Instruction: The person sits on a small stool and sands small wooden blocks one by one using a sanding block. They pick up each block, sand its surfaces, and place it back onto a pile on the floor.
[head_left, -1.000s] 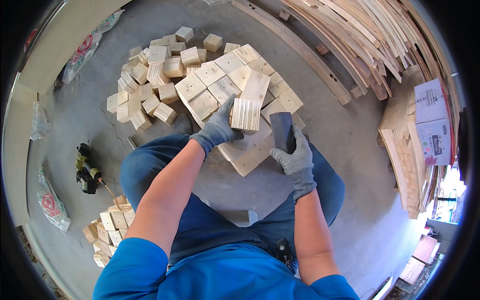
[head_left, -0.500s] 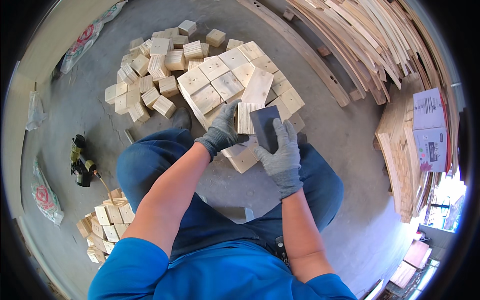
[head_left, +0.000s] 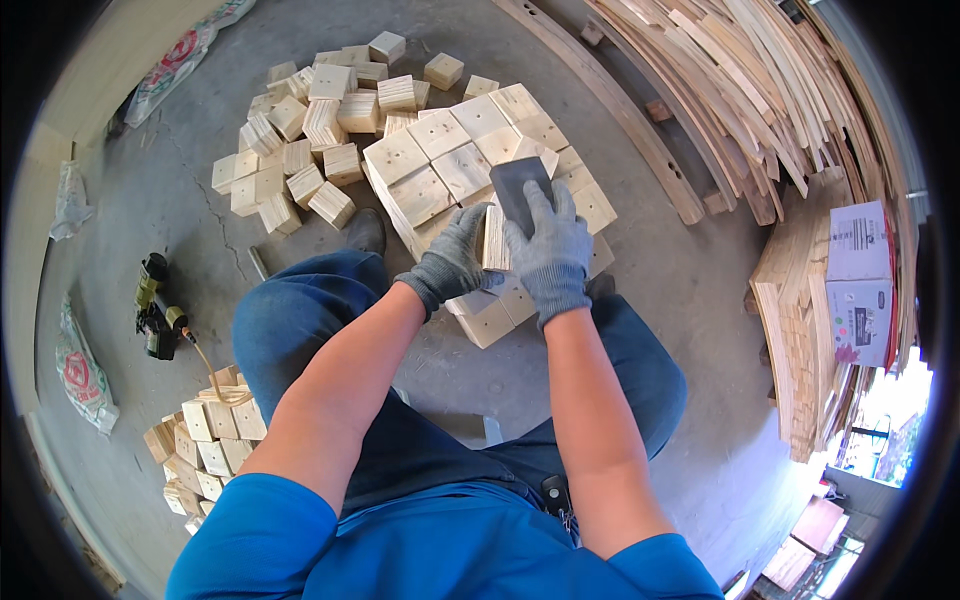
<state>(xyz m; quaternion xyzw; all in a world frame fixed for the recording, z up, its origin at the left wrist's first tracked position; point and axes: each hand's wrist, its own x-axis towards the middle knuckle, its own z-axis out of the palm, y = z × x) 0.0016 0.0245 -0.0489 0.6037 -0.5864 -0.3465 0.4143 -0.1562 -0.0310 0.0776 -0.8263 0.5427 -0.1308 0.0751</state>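
Observation:
Both my hands wear grey knit gloves. My left hand is closed on a wooden block of pale, layered grain. My right hand grips a dark grey sanding block, a flat rectangular piece. It lies against or just over the right side of the wooden block and hides part of it; I cannot tell whether they touch. Beneath my hands a tight cluster of pale wooden blocks forms a raised surface, several with a small dark dot in the top face.
Loose wooden blocks lie at far left; more are stacked at lower left. A nail gun with a hose lies on the floor. At right are long boards, a timber stack and a carton.
My right hand has pushed the sanding block farther from me and slightly left, across the wooden block. The wooden block is now more covered; my left hand keeps its hold.

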